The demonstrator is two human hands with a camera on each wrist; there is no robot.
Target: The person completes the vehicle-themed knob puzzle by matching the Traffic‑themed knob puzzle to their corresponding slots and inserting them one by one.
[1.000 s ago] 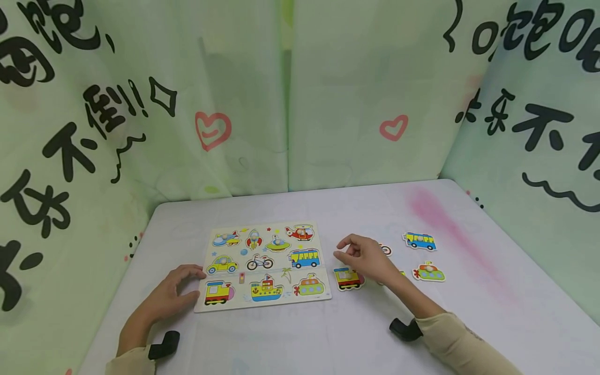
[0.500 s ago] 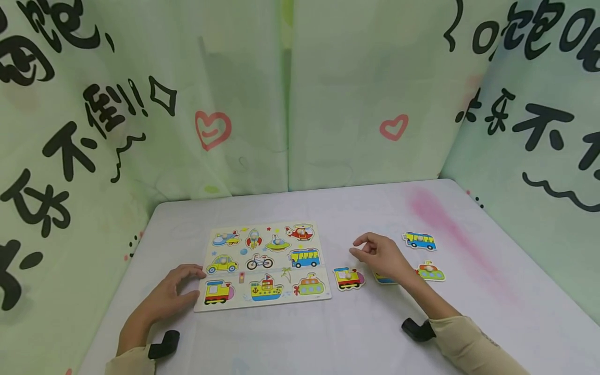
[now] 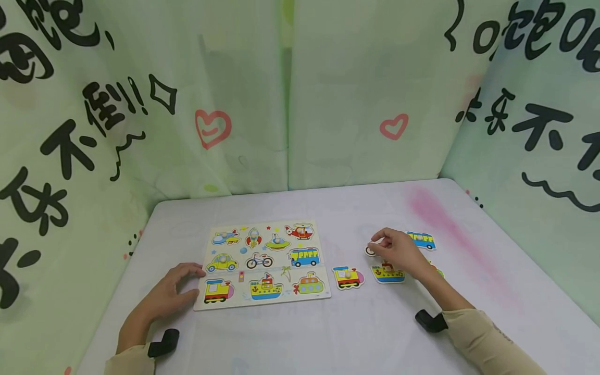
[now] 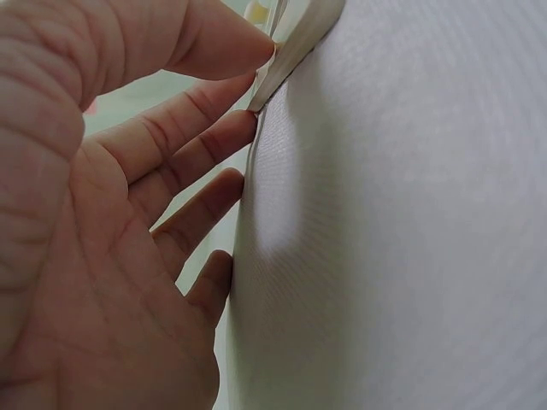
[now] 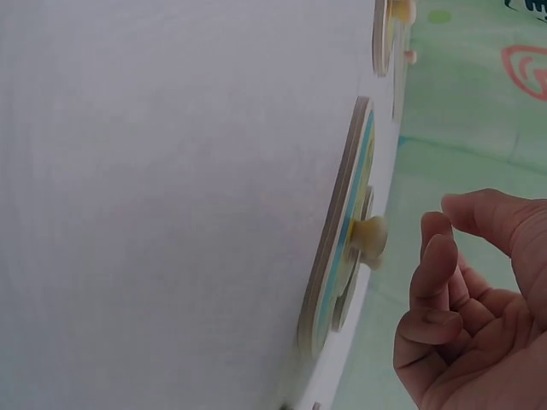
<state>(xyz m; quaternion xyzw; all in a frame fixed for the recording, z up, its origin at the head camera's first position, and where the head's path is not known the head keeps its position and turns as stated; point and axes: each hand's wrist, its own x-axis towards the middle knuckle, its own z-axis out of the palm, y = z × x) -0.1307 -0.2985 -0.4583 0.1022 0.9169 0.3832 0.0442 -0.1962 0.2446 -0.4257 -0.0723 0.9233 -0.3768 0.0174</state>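
My left hand [image 3: 166,294] rests at the left edge of a white puzzle board [image 3: 286,271] printed with vehicles; in the left wrist view its thumb and index fingertips touch the board's edge. Above the loose knobbed pieces hovers my right hand [image 3: 402,251], fingers loosely bent, nothing between thumb and index. Under its fingertips a bicycle piece [image 3: 370,251] shows only partly. A ship piece [image 3: 388,274] lies just below the hand, and a train piece [image 3: 348,278] sits nearer the board. In the right wrist view a knob [image 5: 369,237] stands up from a piece, apart from the fingers.
A bus piece [image 3: 424,241] lies beyond the right hand, partly covered by it. Only a sliver of the submarine piece [image 3: 438,271] shows behind the wrist. All rest on a white-covered table [image 3: 290,338], with green printed curtains [image 3: 328,104] around it.
My right hand has moved rightward, away from the board, over the loose pieces. The train and ship pieces are uncovered, while the submarine piece is now mostly hidden. The left hand stays put.
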